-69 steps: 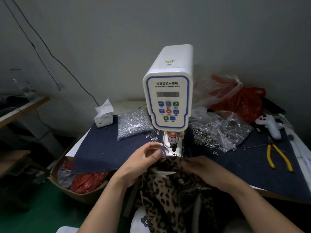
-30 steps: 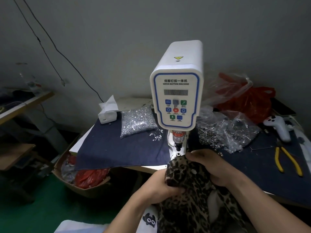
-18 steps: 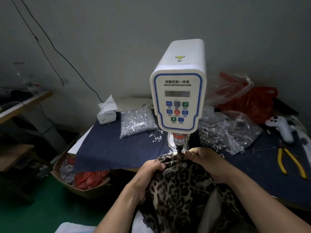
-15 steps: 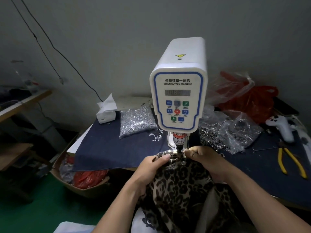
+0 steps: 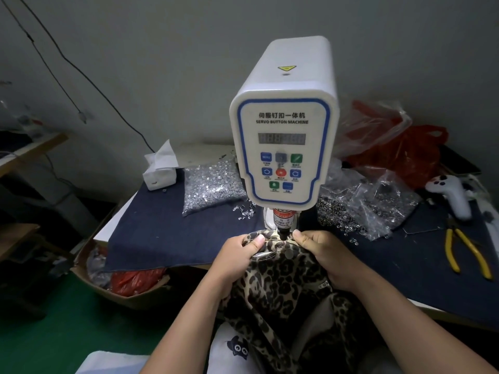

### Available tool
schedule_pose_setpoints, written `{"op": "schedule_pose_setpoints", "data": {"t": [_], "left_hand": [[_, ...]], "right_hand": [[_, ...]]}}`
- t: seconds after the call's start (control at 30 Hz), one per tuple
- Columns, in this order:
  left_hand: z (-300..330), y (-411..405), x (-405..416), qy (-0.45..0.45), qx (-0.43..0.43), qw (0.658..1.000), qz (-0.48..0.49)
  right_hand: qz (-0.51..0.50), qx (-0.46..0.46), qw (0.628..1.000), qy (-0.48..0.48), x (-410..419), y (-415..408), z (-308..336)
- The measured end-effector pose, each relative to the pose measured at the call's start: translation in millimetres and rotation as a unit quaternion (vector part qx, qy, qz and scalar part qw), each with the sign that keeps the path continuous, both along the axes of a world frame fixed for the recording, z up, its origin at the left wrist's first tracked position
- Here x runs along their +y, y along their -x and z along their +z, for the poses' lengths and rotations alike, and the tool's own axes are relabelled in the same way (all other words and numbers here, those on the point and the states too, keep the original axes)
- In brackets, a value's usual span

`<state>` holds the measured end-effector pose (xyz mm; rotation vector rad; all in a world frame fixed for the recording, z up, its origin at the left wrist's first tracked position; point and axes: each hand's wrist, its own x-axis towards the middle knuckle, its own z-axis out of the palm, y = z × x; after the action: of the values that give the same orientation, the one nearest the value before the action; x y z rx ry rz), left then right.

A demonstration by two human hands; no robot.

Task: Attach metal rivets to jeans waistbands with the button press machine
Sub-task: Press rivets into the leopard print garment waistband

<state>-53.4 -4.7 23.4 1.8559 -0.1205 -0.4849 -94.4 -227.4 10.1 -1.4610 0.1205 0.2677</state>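
both hands pinch the leopard-print waistband (image 5: pixel 272 240) directly under the punch (image 5: pixel 283 233) of the button press machine (image 5: pixel 283 147), the left hand (image 5: pixel 240 255) just left of the punch, the right hand (image 5: pixel 321 252) just right, thumbs on top. a fastener (image 5: pixel 289 254) already sits just below the punch (seemingly a button). the risk: both thumbs lie very near the punch, so a slip or early stroke could pinch a finger or set the rivet off-mark.

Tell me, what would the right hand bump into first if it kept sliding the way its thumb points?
Probably the press punch: the right hand points left at it, thumb tip almost touching.
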Motion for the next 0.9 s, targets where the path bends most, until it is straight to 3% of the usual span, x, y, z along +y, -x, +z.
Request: {"op": "schedule_pose_setpoints", "data": {"t": [0.37, 0.9], "left_hand": [[-6.3, -6.5, 3.0, -0.103, -0.062, 0.993, 0.009], [-4.4, -5.7, 4.9, -0.115, -0.060, 0.992, -0.004]], "right_hand": [[-0.004, 0.010, 1.000, -0.016, -1.1, 2.2, 1.8], [-0.019, 0.010, 1.000, 0.011, 3.4, 11.6, 14.6]]}}
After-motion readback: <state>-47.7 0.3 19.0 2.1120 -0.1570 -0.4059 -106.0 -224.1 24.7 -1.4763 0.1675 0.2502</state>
